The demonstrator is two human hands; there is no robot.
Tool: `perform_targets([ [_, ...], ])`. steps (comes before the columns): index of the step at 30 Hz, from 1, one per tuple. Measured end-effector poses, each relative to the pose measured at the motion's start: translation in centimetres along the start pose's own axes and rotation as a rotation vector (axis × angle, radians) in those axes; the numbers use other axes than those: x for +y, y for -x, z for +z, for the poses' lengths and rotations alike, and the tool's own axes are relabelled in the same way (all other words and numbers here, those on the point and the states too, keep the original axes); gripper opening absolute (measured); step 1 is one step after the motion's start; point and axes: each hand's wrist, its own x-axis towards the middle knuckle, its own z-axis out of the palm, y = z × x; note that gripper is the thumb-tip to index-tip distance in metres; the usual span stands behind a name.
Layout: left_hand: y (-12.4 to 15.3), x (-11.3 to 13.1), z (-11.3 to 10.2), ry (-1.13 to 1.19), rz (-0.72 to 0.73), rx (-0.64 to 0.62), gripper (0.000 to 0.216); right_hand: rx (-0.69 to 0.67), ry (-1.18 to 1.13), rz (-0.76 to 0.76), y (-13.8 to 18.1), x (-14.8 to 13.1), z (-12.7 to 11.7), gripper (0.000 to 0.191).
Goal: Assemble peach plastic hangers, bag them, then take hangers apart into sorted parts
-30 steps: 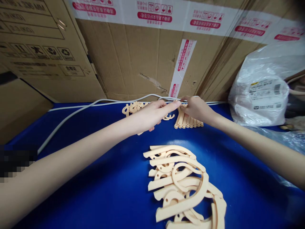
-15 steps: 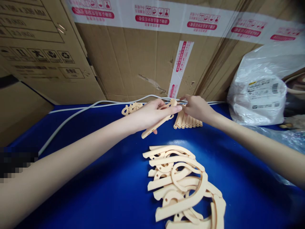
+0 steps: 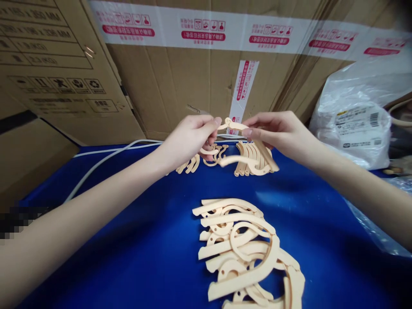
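Observation:
Between my two hands, above the blue surface, is a beige folding clothes hanger (image 3: pixel 238 126). My left hand (image 3: pixel 196 135) is closed on its left side; a curved end, apparently the hook (image 3: pixel 209 151), shows below the fingers. My right hand (image 3: pixel 280 131) pinches the other side between thumb and fingers. One slightly blurred hanger arm (image 3: pixel 266 155) slants down under the right hand, and a curved arm (image 3: pixel 240 160) extends toward the left. My fingers cover part of the joint.
Nearer me lies a heap of beige folding hangers (image 3: pixel 241 249). Behind my hands are rows of loose arms (image 3: pixel 246 152), small hooks (image 3: pixel 222 150) and curved pieces (image 3: pixel 192 164). A white cable (image 3: pixel 109 151) runs before cardboard boxes (image 3: pixel 174 86). Plastic-wrapped goods (image 3: pixel 354 124) stand at right.
My right hand has come up from the row of arms and now grips the hanger beside my left hand. The hanger has been raised and turned, its arms now spread.

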Motion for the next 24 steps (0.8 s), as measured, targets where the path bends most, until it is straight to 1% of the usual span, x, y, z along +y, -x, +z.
perform_targets([
  [2, 0.4, 0.0, -0.2, -0.087, 0.093, -0.024, 0.040, 0.055, 0.288, -0.119, 0.0, -0.4, -0.5, 0.026],
  [3, 0.5, -0.1, -0.1, -0.151, 0.159, -0.010, 0.041, 0.085, 0.454, -0.166, 0.0, -0.5, -0.6, 0.024],
  [4, 0.7, -0.2, 0.2, -0.223, 0.233, 0.024, 0.042, 0.107, 0.589, -0.194, 0.0, -0.6, -0.6, 0.022],
  [5, 0.8, -0.4, 0.5, -0.294, 0.307, 0.073, 0.043, 0.104, 0.642, -0.195, -0.1, -0.6, -0.6, 0.019],
  [6, 0.8, -0.7, 0.8, -0.363, 0.367, 0.124, 0.042, 0.078, 0.613, -0.174, -0.2, -0.5, -0.5, 0.019],
  [7, 0.7, -1.0, 1.2, -0.426, 0.391, 0.165, 0.040, 0.031, 0.520, -0.139, -0.3, -0.2, -0.5, 0.020],
  [9, 0.0, -2.1, 1.7, -0.506, 0.333, 0.193, 0.037, -0.066, 0.259, -0.056, -0.6, 0.6, -0.7, 0.026],
  [10, -0.4, -2.7, 1.8, -0.526, 0.274, 0.181, 0.036, -0.095, 0.163, -0.022, -0.7, 1.1, -0.9, 0.029],
  [12, -1.6, -4.1, 2.0, -0.539, 0.159, 0.125, 0.037, -0.095, 0.017, 0.055, -0.7, 1.9, -1.1, 0.030],
  [16, -3.5, -6.5, 1.8, -0.553, -0.022, -0.029, 0.041, -0.046, -0.331, 0.251, -0.3, 2.2, -1.1, 0.020],
  [18, -3.8, -6.9, 1.7, -0.568, -0.080, -0.032, 0.038, 0.027, -0.431, 0.291, -0.1, 1.9, -0.9, 0.016],
  [21, -3.6, -6.1, 1.5, -0.546, -0.110, 0.040, 0.025, 0.243, -0.541, 0.303, 0.0, 1.7, -0.8, 0.015],
  [22, -3.4, -5.5, 1.4, -0.517, -0.115, 0.049, 0.026, 0.318, -0.563, 0.291, 0.0, 1.8, -0.8, 0.014],
  [23, -3.1, -4.8, 1.3, -0.485, -0.118, 0.032, 0.030, 0.389, -0.578, 0.271, 0.0, 2.1, -0.9, 0.012],
  [24, -2.7, -4.1, 1.3, -0.422, -0.135, -0.015, 0.039, 0.461, -0.586, 0.242, 0.0, 2.4, -1.0, 0.010],
])
